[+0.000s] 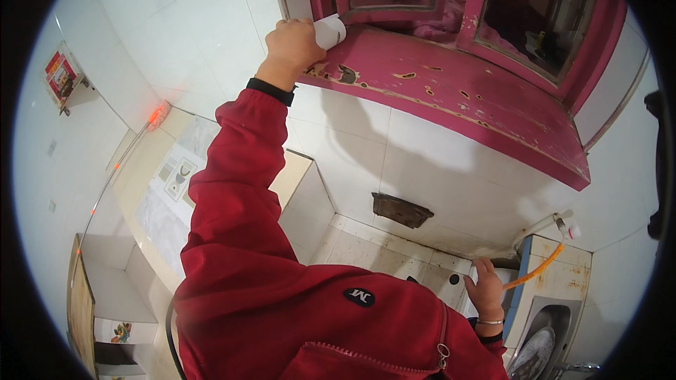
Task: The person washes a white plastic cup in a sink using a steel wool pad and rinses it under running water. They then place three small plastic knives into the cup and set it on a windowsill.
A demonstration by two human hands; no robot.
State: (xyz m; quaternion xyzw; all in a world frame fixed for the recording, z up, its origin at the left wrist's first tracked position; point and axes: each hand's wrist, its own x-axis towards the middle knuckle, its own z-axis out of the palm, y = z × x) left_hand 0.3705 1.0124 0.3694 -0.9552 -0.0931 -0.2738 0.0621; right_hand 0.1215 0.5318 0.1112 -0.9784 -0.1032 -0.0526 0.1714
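At the left end of a worn pink windowsill (449, 79), my left hand (293, 45) grips a white cylinder (330, 31), possibly a paper roll, bearing small dark writing. The cylinder rests on or just above the sill, beside the pink window frame (391, 15); I cannot tell whether it touches the wood. Low on the right, my right hand (485, 285) hangs with thumb and fingers apart and nothing in it. It is nearest to an orange hose (538, 273) that runs from a wall tap (561, 222).
Chipped paint and holes mark the sill, which juts from the tiled wall. A metal sink (573, 309) holds a soapy basin (534, 351) at lower right. To the left, a long-handled duster (117, 163) leans over a tiled counter (140, 155). A dark vent (402, 210) sits low ahead.
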